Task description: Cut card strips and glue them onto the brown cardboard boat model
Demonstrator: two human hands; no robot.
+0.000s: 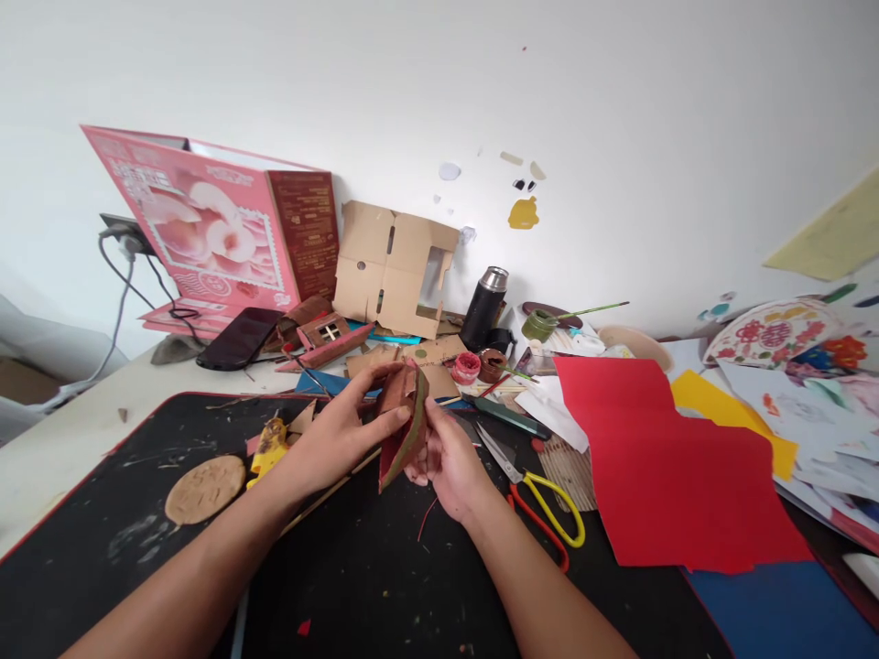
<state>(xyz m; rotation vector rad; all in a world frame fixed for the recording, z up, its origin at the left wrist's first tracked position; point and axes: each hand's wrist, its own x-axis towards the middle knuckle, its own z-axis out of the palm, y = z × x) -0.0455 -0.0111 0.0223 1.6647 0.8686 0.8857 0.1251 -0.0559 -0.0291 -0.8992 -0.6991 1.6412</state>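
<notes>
Between my two hands is a small painted cardboard piece [410,439], reddish brown with a curved green edge and a red inside. My left hand [353,426] grips its left side, with the thumb across the front. On the right side, my right hand [446,458] pinches the green edge; some of its fingers are hidden behind the piece. Scissors [526,485] with yellow and red handles lie open just right of my right hand. A thin wooden stick [330,499] lies under my left wrist. Behind my hands rests a painted cardboard house part with a window [328,331].
A black mat [385,586] covers the desk. To the left lie a round cardboard disc [204,490] and a phone [240,337]. A black thermos [484,307] and paint jars [467,368] stand behind. Red paper [679,467] spreads at right. A pink box [226,220] leans against the wall.
</notes>
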